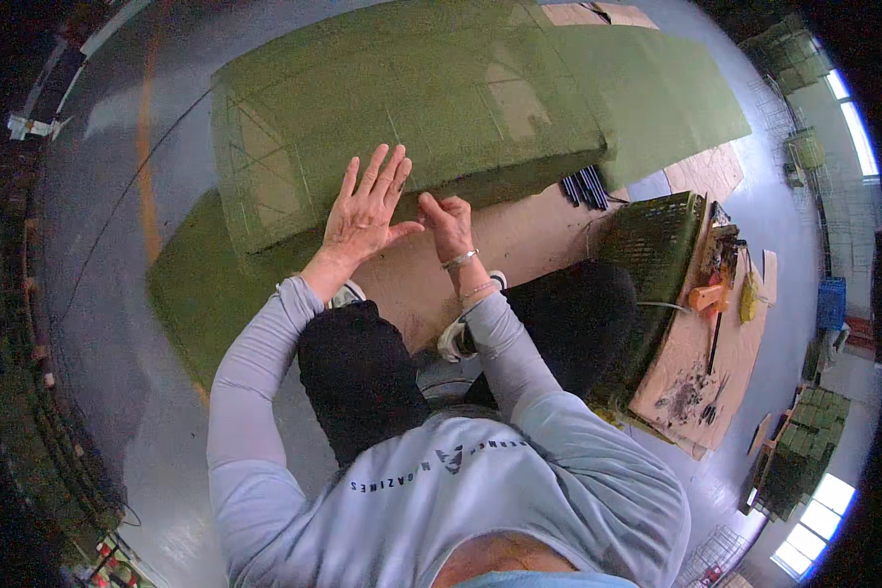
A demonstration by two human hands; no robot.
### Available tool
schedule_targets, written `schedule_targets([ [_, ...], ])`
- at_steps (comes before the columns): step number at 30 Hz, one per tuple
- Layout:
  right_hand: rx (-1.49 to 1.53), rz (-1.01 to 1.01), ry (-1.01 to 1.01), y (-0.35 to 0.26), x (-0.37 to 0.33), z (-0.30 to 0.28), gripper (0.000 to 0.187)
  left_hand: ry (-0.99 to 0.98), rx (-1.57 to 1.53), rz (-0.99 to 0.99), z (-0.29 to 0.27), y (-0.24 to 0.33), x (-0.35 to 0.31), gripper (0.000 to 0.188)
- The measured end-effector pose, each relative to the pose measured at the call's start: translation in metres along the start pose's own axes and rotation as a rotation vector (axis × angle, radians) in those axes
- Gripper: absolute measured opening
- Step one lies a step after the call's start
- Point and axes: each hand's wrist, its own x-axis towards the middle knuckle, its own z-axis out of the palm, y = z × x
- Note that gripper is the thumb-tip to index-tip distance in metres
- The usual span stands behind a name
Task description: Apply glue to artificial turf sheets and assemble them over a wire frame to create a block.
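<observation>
From where I stand, I can't make out what, if anything, sits in the curled fingers of the right hand (448, 225), mid-frame. The left hand (363, 213) beside it hides its palm, and I can't tell whether it touches the green mesh cover (382, 93), cut off at the top edge. One knee (353, 338) mostly hides the left shoe (348, 293). Dark bits (691, 397) toward the lower right are too small to name.

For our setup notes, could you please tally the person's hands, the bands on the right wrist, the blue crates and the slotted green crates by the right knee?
Hands: 2 (left hand, right hand)
Wrist bands: 2
Blue crates: 1
Slotted green crates: 1
Total: 6
</observation>
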Motion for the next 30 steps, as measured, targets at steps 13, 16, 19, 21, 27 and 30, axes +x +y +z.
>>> schedule_targets([
  [13, -0.041, 0.032, 0.033, 0.008, 0.004, -0.007, 0.033, 0.010, 0.018, 0.017, 0.007, 0.010, 0.012, 0.101],
  [16, -0.018, 0.037, -0.010, 0.009, 0.004, -0.007, 0.032, -0.003, 0.012, 0.021, 0.006, 0.011, 0.013, 0.096],
  [19, -0.030, 0.015, -0.004, 0.002, 0.003, -0.005, 0.032, 0.026, 0.049, 0.049, 0.000, 0.007, 0.017, 0.095],
  [21, -0.097, 0.021, 0.002, -0.001, 0.003, -0.012, 0.033, 0.023, 0.032, 0.060, 0.002, 0.011, 0.019, 0.096],
  [27, -0.990, -0.364, 0.121, -0.066, -0.020, -0.018, 0.027, -0.007, 0.025, 0.013, 0.001, 0.004, 0.011, 0.102],
  [30, -1.118, -0.740, -0.003, -0.118, 0.009, -0.003, 0.031, -0.066, 0.067, 0.015, -0.007, 0.010, 0.015, 0.106],
])
